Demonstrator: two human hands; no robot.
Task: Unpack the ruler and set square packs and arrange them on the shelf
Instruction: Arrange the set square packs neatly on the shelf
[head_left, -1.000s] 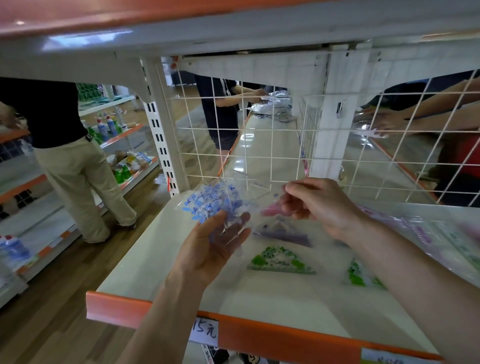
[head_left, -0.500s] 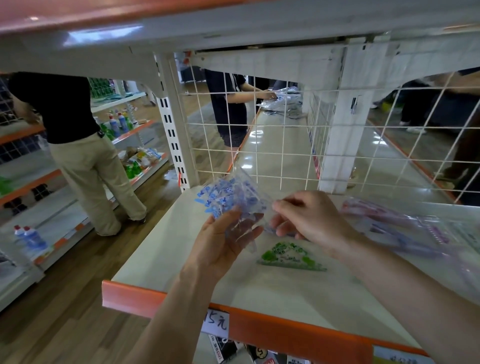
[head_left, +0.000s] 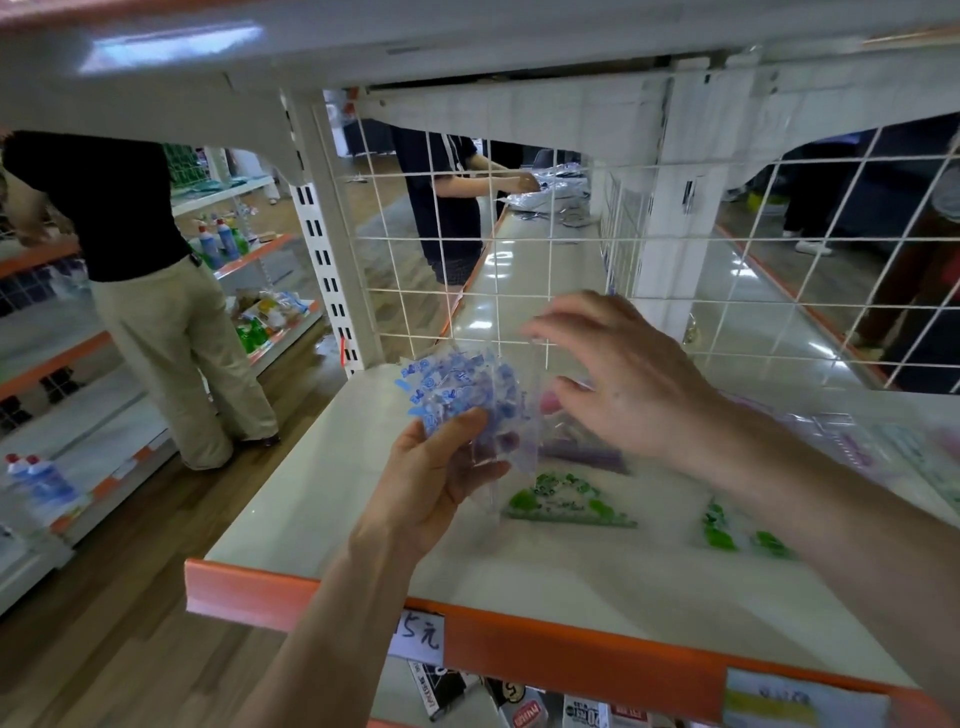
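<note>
Left hand grips a crinkly clear blue-printed pack; right hand hovers beside it, fingers spread.

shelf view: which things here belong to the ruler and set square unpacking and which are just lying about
Job:
blue pack in left hand
right hand
green set square
purple piece
shelf

Lying about:
spray bottles
price tag
boxes below

Your shelf, cream and orange-edged, carries a green set square, a second green piece to its right, a purple pack behind, and blurred clear packs far right.
</note>
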